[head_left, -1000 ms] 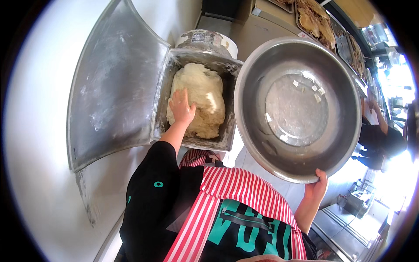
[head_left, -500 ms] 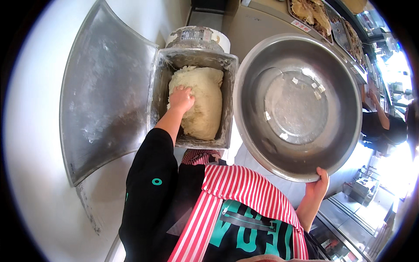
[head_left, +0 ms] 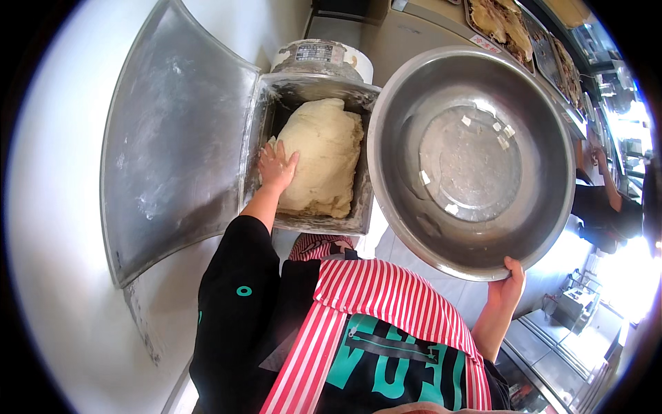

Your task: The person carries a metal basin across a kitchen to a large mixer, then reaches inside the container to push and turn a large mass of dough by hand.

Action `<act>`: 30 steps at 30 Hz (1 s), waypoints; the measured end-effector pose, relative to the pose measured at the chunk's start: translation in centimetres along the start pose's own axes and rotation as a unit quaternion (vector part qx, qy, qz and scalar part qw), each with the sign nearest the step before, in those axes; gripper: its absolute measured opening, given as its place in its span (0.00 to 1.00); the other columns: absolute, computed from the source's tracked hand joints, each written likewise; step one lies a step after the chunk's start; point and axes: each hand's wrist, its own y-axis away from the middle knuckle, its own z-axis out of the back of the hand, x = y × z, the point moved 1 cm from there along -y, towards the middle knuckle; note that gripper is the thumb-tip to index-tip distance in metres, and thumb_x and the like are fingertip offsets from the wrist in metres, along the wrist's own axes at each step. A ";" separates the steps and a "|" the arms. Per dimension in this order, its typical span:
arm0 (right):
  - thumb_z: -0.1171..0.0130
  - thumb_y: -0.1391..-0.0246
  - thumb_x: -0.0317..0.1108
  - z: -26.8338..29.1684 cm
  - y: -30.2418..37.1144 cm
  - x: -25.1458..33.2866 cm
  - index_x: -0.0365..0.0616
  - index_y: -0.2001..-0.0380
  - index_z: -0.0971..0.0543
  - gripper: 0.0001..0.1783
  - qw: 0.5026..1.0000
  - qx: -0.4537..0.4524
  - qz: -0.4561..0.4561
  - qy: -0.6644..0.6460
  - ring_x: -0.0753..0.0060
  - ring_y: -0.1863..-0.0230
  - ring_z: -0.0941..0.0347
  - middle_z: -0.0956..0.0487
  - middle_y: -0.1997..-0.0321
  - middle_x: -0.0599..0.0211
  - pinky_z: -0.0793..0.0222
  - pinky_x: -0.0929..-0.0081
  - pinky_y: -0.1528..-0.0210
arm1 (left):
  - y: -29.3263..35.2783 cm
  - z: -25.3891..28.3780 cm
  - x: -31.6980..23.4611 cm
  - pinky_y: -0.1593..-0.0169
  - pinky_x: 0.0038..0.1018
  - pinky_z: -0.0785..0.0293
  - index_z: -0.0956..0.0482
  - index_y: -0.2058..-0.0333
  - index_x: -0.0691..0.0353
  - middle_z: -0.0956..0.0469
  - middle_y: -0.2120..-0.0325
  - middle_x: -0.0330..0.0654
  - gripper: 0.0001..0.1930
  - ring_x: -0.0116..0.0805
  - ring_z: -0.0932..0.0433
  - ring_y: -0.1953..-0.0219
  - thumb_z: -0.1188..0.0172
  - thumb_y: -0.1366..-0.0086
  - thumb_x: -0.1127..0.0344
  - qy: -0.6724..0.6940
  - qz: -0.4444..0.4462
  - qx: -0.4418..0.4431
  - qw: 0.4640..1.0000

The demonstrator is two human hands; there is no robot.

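Observation:
A large lump of pale dough [head_left: 323, 155] fills most of a metal mixer trough [head_left: 360, 222]. My left hand [head_left: 276, 169] lies against the dough's left side, fingers spread, gripping nothing. To the right, my right hand [head_left: 509, 283] grips the near rim of a wide steel basin [head_left: 476, 90], fingers wrapped over the edge. The basin is tipped so its inside shows; a few small white scraps [head_left: 425, 178] and a little clear liquid are in it. Its far side is level with the trough and close to the trough's right wall.
The trough's metal lid [head_left: 176, 138] stands open along the white wall [head_left: 58, 207]. A round white housing [head_left: 324, 55] sits behind the trough. Trays of brown food [head_left: 502, 27] rest on a beige cabinet [head_left: 427, 41] at back right. Another person [head_left: 596, 207] stands at far right.
My left hand has opened from curled fingers to spread ones and shifted slightly left and down. The dough has moved a little right in the trough. My right hand still grips the basin.

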 end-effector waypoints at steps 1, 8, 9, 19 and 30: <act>0.50 0.59 0.21 -0.1 -0.1 0.0 0.31 0.54 0.31 0.23 1.000 0.007 0.002 -0.001 0.60 0.54 0.29 0.26 0.56 0.56 0.33 0.66 0.51 | 0.2 -0.4 -0.1 0.38 0.48 0.54 0.52 0.38 0.58 0.52 0.39 0.56 0.41 0.55 0.55 0.37 0.57 0.42 0.36 -0.006 -0.002 -0.015 1.000; 0.50 0.59 0.20 -0.7 -0.2 0.4 0.30 0.56 0.30 0.21 1.000 0.005 -0.002 -0.025 0.61 0.57 0.28 0.26 0.58 0.57 0.32 0.66 0.52 | -0.1 0.4 0.4 0.40 0.47 0.52 0.51 0.40 0.62 0.46 0.42 0.56 0.46 0.52 0.49 0.39 0.46 0.48 0.38 0.054 0.004 -0.045 0.998; 0.50 0.59 0.20 -0.8 -0.1 0.4 0.30 0.56 0.30 0.21 1.000 0.004 0.001 -0.029 0.61 0.57 0.28 0.25 0.58 0.57 0.32 0.66 0.52 | -0.1 0.3 0.4 0.40 0.47 0.51 0.51 0.40 0.62 0.46 0.42 0.56 0.46 0.52 0.48 0.39 0.46 0.48 0.38 0.054 0.009 -0.046 0.997; 0.50 0.58 0.21 -0.4 0.2 0.3 0.30 0.56 0.30 0.21 0.999 0.001 -0.003 -0.039 0.60 0.57 0.28 0.26 0.58 0.56 0.31 0.65 0.53 | -1.1 -1.7 3.1 0.41 0.38 0.46 0.58 0.37 0.59 0.51 0.40 0.58 0.48 0.54 0.48 0.39 0.44 0.48 0.41 0.362 0.063 0.007 0.930; 0.50 0.59 0.21 1.5 0.7 -0.5 0.32 0.53 0.32 0.24 0.999 -0.003 0.005 -0.038 0.60 0.53 0.30 0.27 0.55 0.57 0.33 0.64 0.51 | 5.3 1.2 -3.9 0.41 0.59 0.61 0.63 0.36 0.43 0.66 0.39 0.66 0.51 0.70 0.68 0.38 0.37 0.51 0.47 0.089 0.005 -0.081 0.993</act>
